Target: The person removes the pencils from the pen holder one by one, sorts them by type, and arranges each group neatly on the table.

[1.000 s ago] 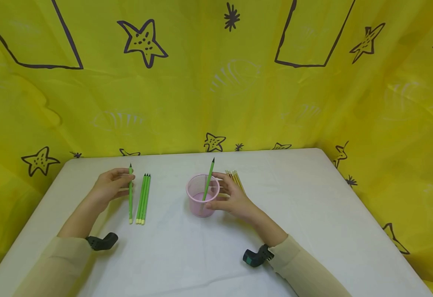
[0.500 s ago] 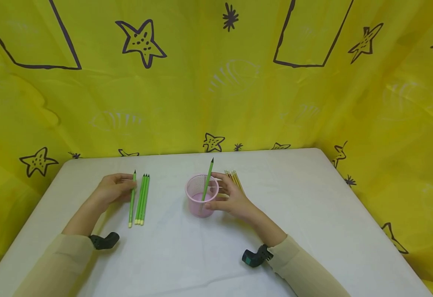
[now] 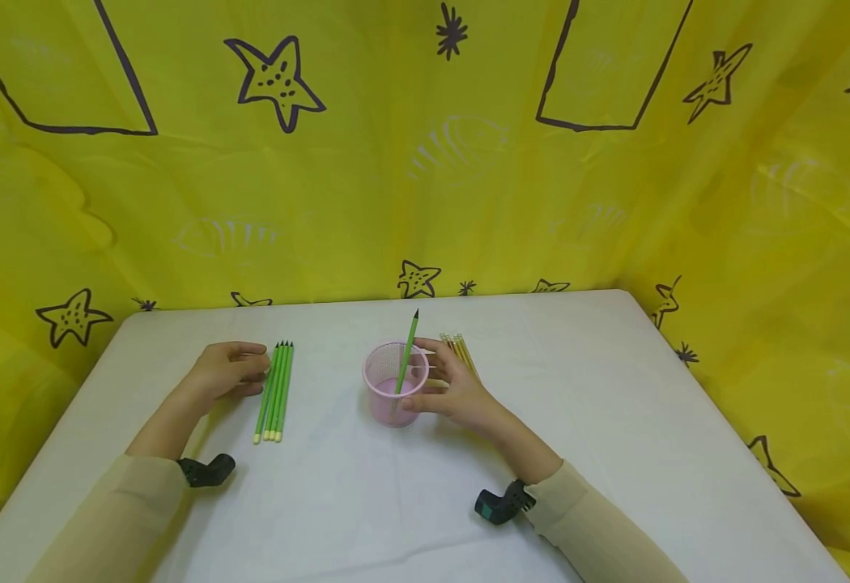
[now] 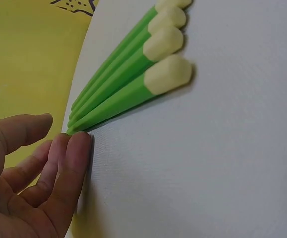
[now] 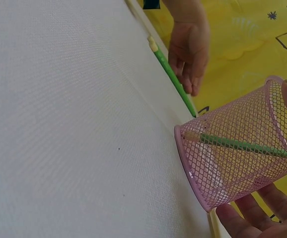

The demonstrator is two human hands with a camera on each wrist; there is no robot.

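Several green pencils [image 3: 273, 401] lie side by side on the table, dark tips away from me and pale ends toward me. My left hand [image 3: 223, 372] is beside their left edge. In the left wrist view its fingertips [image 4: 79, 144] are right at the nearest pencil's tip end, thumb lifted apart. My right hand [image 3: 461, 390] holds a pink mesh pencil cup [image 3: 384, 411] from its right side, thumb in front and fingers behind. One green pencil [image 3: 408, 350] leans inside, tip up. In the right wrist view the cup [image 5: 233, 173] has its base on the table.
Several gold-coloured pencils [image 3: 469, 360] lie behind my right hand, partly hidden by it. The white table [image 3: 352, 518] ends at a yellow patterned curtain [image 3: 367, 178] at the back and sides. A dark camera device [image 3: 208, 471] sits at my left wrist, another device [image 3: 501, 504] at my right.
The left hand has brought one green pencil rightward against the others and released its pinch on it. The right hand and the cup have stayed put.
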